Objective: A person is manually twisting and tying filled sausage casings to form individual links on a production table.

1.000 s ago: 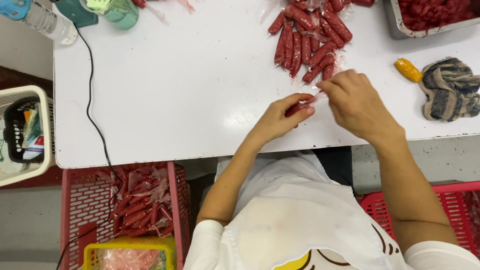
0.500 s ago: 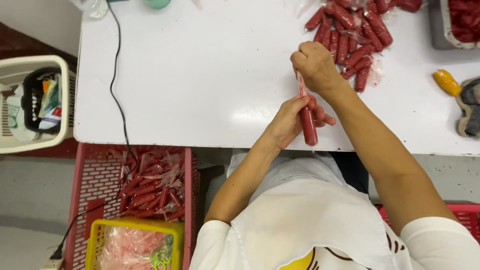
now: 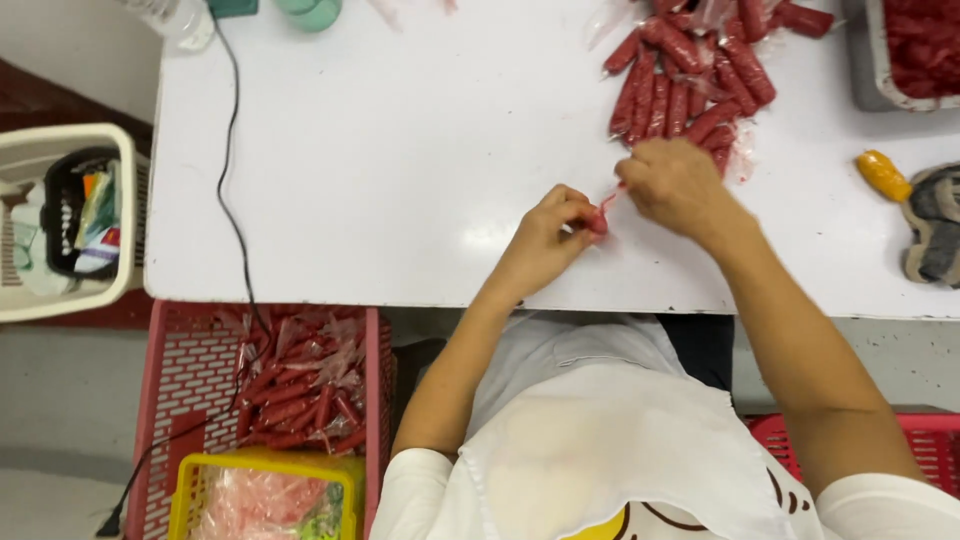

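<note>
My left hand (image 3: 547, 238) and my right hand (image 3: 677, 186) meet over the white table (image 3: 400, 170), both pinching one small red sausage-like stick in a clear plastic sleeve (image 3: 600, 222). The left hand grips its red end; the right hand pulls the thin plastic tail. The stick is mostly hidden by my fingers. Just beyond my right hand lies a pile of several red wrapped sticks (image 3: 690, 75).
A red crate (image 3: 180, 400) under the table's left edge holds more wrapped red sticks, with a yellow basket (image 3: 265, 495) beside it. A black cable (image 3: 228, 150) crosses the table. A grey tray (image 3: 915, 55), an orange object (image 3: 883, 175) and a cloth (image 3: 935, 235) sit right.
Half a second ago my left hand held the red stick upright near the table edge. Both hands have since closed together on it, and the view has shifted.
</note>
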